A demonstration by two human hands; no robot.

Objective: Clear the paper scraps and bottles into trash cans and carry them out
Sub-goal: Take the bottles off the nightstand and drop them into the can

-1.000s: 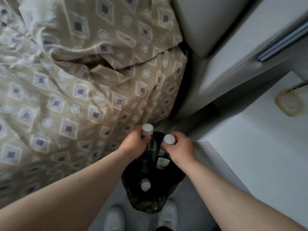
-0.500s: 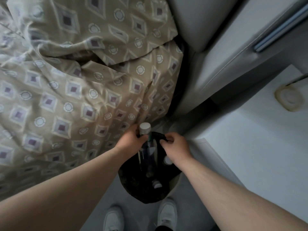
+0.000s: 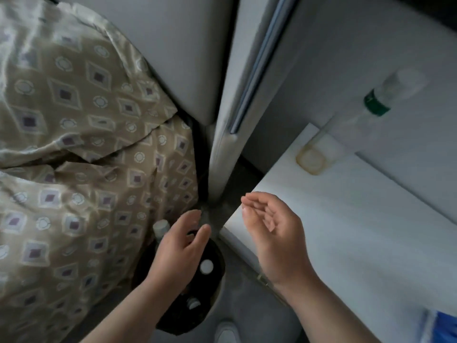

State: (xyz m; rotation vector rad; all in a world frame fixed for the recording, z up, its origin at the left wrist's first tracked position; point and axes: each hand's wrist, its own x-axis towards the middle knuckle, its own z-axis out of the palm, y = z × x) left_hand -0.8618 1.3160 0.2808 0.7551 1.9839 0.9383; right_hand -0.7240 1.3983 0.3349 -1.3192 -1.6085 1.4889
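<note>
— Patterned bedspread at nine o'clock, white table at three. Bottles?
— Down in trash can at six, under left hand. Right hand beside it; both loose-fingered, holding nothing.

Dim, cool light; overall motion blur, wide-angle bending at edges, trash can in deep shadow.

Bottles in bin — between bed, table
</note>
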